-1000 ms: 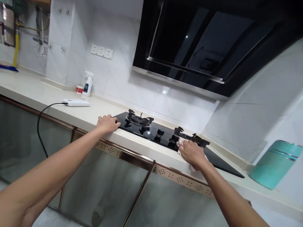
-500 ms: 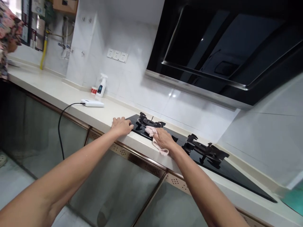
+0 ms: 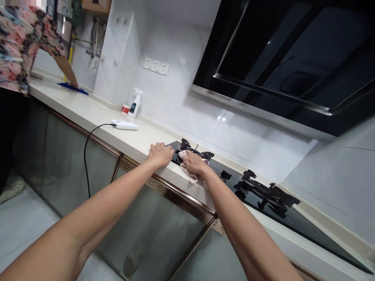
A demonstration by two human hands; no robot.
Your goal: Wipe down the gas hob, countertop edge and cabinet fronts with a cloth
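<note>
My right hand [image 3: 195, 162] is closed over a pale pink cloth [image 3: 189, 171], pressing it onto the black glass gas stove [image 3: 304, 218] by its left burner [image 3: 193, 150]. Part of the cloth hangs towards the front edge of the counter. My left hand [image 3: 161, 155] is closed at the stove's left corner, with its fingers curled down and its thumb side against the glass. The undersides of its fingers are hidden.
On the white countertop [image 3: 101, 111], a white box-shaped device [image 3: 125, 125] trails a black cable [image 3: 86, 156]. Behind stand a white spray bottle [image 3: 134, 104] and a red-and-white tub [image 3: 125, 109]. A black range hood [image 3: 263, 105] overhangs the stove. Far left, a person [image 3: 22, 50] holds a blue cloth [image 3: 73, 89].
My right hand has shifted the cloth up and left, closer to the left burner. My left hand keeps its place at the corner. The view has turned left, bringing more of the other person into sight.
</note>
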